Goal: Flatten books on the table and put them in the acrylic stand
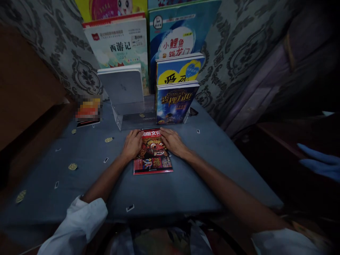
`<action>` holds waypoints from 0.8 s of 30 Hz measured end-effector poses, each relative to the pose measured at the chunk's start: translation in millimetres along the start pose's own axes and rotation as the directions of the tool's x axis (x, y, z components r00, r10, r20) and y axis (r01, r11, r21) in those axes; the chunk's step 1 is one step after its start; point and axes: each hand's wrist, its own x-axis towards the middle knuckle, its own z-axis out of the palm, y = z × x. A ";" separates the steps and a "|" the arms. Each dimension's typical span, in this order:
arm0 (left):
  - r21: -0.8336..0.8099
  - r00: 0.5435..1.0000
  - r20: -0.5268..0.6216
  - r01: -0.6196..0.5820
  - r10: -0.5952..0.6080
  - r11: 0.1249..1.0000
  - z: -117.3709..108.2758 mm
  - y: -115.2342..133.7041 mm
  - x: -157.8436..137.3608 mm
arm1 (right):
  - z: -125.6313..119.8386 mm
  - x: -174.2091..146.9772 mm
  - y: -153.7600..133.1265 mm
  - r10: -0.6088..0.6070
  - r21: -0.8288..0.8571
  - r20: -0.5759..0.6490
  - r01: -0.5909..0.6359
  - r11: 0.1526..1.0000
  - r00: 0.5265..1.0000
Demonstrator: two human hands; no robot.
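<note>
A red book (pixel 153 150) with a painted mask on its cover lies face up, or nearly so, on the blue-grey tablecloth in front of the book stand. At its upper left corner is my left hand (pixel 132 144), closed on the edge with fingers bent over the top. My right hand (pixel 173 141) grips the upper right corner, fingertips on the cover's edge. Part of the title between the hands is covered by fingers. Just beyond my hands stands a clear acrylic book stand (pixel 132 118). It carries a dark blue book (pixel 175 102) and a pale grey book (pixel 123 86).
Taller books, a white one (pixel 119 46) and a teal one (pixel 180 28), rise at the back against the patterned wall. An orange item (pixel 88 109), partly blurred, lies at the left. A wooden panel (pixel 26 88) borders the left side; purple cloth (pixel 255 81) hangs at right.
</note>
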 end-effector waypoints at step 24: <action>0.009 1.000 0.021 -0.008 0.008 1.000 -1.0 -1.8 0.6 | 1.6 0.0 1.6 0.006 -0.006 0.000 -0.006 1.000 1.000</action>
